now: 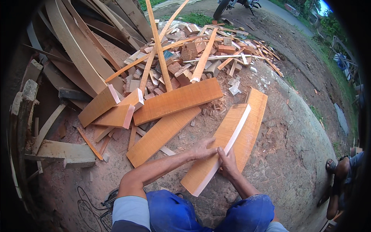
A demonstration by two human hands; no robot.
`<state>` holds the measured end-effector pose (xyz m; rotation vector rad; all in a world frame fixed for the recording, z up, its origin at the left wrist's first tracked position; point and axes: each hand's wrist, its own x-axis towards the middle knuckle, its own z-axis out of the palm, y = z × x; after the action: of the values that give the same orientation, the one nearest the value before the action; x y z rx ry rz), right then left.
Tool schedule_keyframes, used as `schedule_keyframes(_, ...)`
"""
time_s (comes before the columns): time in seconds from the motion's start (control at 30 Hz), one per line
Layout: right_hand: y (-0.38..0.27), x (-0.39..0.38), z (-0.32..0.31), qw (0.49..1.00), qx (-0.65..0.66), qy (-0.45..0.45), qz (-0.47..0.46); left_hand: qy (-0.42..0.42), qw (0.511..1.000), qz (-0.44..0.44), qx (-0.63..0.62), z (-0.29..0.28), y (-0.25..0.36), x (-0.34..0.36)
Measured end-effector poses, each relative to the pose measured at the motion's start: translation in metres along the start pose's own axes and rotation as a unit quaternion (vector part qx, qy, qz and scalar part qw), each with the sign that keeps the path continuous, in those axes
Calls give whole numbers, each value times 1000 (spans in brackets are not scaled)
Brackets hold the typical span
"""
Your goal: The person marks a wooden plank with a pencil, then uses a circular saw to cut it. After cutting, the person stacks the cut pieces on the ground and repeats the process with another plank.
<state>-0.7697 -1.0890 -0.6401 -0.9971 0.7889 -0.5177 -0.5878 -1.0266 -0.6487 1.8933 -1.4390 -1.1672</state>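
A thick orange-brown wooden plank (221, 136) with a pale pinkish long edge lies slantwise before my knees. My right hand (228, 162) grips it from the right, thumb over the pale edge and the other fingers partly hidden. Across its broad face lies my left hand (203, 150), with the fingers stretched out and apart, touching the wood. A second orange plank (252, 127) rests on the ground behind and to the right, partly covered by the first. Left of my hands, two more planks lie on the ground: a long one (177, 101) and another one (164, 136) nearer me.
Offcuts and thin strips form a heap (189, 58) ahead. Long boards (73, 42) lean at the left, near short plank ends (99, 106). A black cable (89, 208) lies beside my left leg. Another person's legs (342, 174) show at the right; a motorcycle (235, 5) stands far off.
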Motion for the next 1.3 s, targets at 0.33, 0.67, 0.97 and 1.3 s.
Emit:
schedule_keyframes(0.33,-25,55,-13,998,-27,48,-26,260,951,-42,162,-87,-26,-10)
schedule_keyframes(0.67,4,31,-42,749,-629,-41,-201,127,868,-187,441,-195,-81,-4)
schedule_keyframes(0.97,5,39,-39,652,-736,-55,-176,162,883,-48,439,-205,-71,-15)
schedule_keyframes(1.3,6,58,-60,793,-540,94,-268,215,914,40,343,-189,-41,-20)
